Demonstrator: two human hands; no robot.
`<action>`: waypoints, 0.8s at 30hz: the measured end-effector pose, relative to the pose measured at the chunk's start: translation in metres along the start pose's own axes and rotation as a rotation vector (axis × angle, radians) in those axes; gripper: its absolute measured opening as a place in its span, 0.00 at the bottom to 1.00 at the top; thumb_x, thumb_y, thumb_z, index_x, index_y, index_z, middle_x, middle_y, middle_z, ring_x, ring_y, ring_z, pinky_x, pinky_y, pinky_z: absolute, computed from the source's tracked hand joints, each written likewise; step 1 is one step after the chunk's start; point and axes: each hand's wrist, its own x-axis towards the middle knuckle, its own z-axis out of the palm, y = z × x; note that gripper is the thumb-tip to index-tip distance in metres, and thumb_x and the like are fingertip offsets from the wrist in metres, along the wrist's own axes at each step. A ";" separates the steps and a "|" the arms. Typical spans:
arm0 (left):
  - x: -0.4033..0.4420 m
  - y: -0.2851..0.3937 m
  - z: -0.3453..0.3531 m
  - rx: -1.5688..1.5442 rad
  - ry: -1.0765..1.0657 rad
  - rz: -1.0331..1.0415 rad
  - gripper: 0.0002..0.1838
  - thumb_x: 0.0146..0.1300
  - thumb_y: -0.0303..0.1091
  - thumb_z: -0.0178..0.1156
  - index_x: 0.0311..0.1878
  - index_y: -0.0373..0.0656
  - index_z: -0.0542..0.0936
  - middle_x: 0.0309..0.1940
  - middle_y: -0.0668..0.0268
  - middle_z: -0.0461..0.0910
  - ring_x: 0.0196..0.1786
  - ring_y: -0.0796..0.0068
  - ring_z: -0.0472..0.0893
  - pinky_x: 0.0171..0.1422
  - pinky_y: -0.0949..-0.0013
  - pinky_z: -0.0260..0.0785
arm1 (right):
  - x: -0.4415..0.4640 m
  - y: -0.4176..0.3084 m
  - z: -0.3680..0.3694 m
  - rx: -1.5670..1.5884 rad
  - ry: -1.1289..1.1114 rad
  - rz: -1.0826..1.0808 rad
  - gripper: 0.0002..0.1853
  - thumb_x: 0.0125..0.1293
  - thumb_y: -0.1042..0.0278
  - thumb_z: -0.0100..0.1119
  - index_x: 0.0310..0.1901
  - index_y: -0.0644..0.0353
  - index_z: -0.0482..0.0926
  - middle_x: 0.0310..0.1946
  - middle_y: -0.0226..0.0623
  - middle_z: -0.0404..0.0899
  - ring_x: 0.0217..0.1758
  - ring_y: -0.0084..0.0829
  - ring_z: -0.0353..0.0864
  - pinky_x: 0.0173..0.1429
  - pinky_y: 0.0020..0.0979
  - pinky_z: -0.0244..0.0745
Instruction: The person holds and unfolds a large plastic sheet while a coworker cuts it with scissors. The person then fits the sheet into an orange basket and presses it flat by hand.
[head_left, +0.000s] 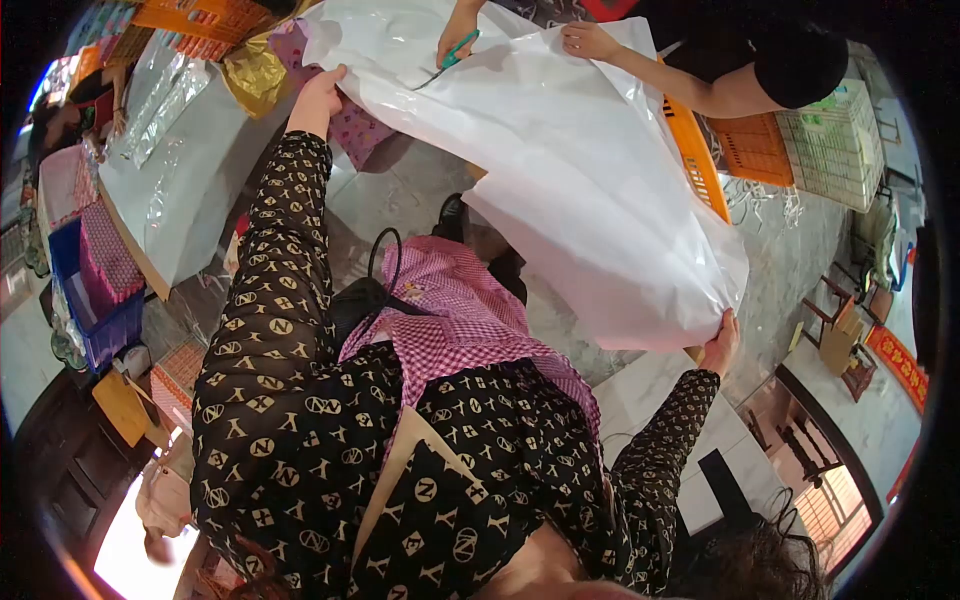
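Observation:
A large white plastic sheet (580, 150) is stretched between my two arms, creased and glossy. My left hand (320, 98) is closed on its upper left edge. At the lower right corner, my right hand (721, 345) pinches the sheet, which gathers into folds there. Across from me, another person's hand (459, 30) holds green-handled scissors (459, 50), with the blades at the sheet near its upper left part. That person's other hand (590, 42) rests on the far edge of the sheet.
Orange plastic crates (695, 155) stand beyond the sheet on the right, with a pale wire basket (835, 140) beside them. A sheet-covered table (180, 200) is on the left, near a blue crate (85, 290). Gold wrapping (255, 75) lies near my left hand.

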 end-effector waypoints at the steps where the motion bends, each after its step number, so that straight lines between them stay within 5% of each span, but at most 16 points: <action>1: -0.010 0.001 0.006 -0.021 0.001 0.004 0.16 0.59 0.29 0.57 0.49 0.36 0.70 0.47 0.59 0.74 0.49 0.63 0.75 0.53 0.63 0.71 | -0.001 0.000 0.001 0.014 0.027 0.018 0.12 0.64 0.67 0.51 0.45 0.66 0.72 0.39 0.40 0.77 0.40 0.31 0.77 0.44 0.33 0.75; 6: -0.059 0.009 0.031 -0.022 0.070 0.028 0.17 0.60 0.28 0.56 0.52 0.37 0.70 0.49 0.58 0.73 0.49 0.62 0.75 0.54 0.62 0.71 | 0.010 0.007 -0.010 0.032 -0.032 -0.001 0.14 0.63 0.65 0.54 0.46 0.66 0.72 0.40 0.39 0.76 0.41 0.30 0.76 0.45 0.32 0.74; 24: -0.015 0.015 0.017 -0.079 -0.041 0.021 0.18 0.58 0.27 0.59 0.51 0.39 0.69 0.48 0.60 0.73 0.47 0.64 0.75 0.53 0.66 0.71 | -0.015 -0.003 0.005 0.035 -0.039 -0.014 0.16 0.64 0.64 0.52 0.48 0.68 0.69 0.45 0.42 0.73 0.47 0.35 0.74 0.49 0.36 0.73</action>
